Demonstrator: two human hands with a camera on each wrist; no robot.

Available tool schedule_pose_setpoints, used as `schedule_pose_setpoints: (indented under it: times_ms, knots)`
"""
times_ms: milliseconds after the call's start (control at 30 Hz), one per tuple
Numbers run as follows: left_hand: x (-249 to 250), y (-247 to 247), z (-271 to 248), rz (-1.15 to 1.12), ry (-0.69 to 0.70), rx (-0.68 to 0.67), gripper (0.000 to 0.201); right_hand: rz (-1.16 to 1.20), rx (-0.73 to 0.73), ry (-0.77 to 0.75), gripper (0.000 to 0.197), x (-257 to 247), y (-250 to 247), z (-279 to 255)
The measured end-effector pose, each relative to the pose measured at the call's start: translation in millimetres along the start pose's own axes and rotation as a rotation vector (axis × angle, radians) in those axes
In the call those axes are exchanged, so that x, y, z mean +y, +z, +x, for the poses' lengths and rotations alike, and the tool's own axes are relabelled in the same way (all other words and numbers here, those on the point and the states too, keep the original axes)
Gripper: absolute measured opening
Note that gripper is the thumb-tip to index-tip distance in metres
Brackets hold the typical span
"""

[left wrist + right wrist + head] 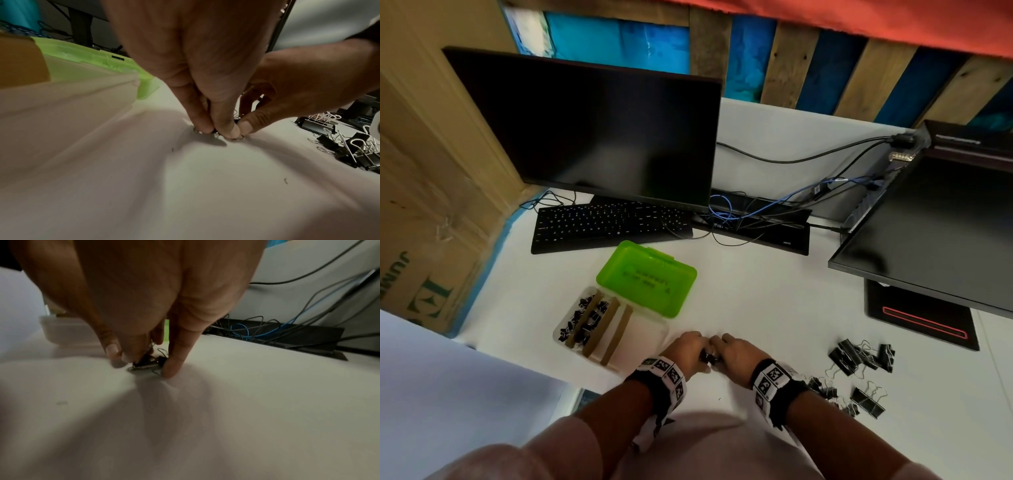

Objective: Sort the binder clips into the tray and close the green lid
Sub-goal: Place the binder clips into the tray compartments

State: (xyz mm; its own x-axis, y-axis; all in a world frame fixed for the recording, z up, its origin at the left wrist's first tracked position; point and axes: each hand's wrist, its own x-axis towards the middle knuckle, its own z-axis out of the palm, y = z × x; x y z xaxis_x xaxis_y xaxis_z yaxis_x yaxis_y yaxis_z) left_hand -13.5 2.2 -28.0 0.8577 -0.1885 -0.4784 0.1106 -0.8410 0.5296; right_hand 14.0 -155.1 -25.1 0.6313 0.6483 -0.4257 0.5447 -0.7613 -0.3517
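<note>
Hands meet at the near edge of the white desk (774, 291), just right of the tray: the left hand (685, 349) and the right hand (738, 351) both have their fingertips curled down onto a small black binder clip with wire handles (147, 363), pinching it together against the desk surface. On the right side of the desk, near the front, a loose pile of larger black metal binder clips (859, 373) lies well apart from the tray. Just left of the hands sits the clear plastic tray with tan cardboard dividers (599, 325); small black clips (582, 318) fill its two left compartments. Its translucent green lid (647, 277) lies open, hinged back flat on the far side. Beyond it, toward the back edge, are a black keyboard (609, 224) and a dark monitor (592, 133).
</note>
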Motion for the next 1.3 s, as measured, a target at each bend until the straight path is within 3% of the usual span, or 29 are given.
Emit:
schedule_pose_setpoints:
  times_ms: [367, 567, 833, 967, 1133, 1300]
  knots:
    - [-11, -1, -7, -0.131, -0.046, -0.026, 0.019, 0.19, 0.019, 0.128, 0.02, -2, 0, -1]
    - [0, -18, -11, -0.212, 0.037, 0.1, 0.014, 0.287, 0.134, 0.17, 0.02, 5, -31, 2]
    - [-40, -93, -45, -0.314, 0.0, 0.467, 0.011, 0.306, 0.291, 0.011, 0.015, -52, -95, 69]
    - [-88, -122, -74, -0.378, -0.121, 0.593, 0.013, 0.219, 0.242, -0.105, 0.017, -106, -100, 112]
    - [-141, -129, -106, -0.411, -0.296, 0.632, 0.016, 0.116, 0.117, -0.244, 0.018, -167, -89, 158]
    - [-166, -123, -113, -0.333, -0.291, 0.542, 0.017, -0.028, 0.004, -0.336, 0.019, -198, -79, 181]
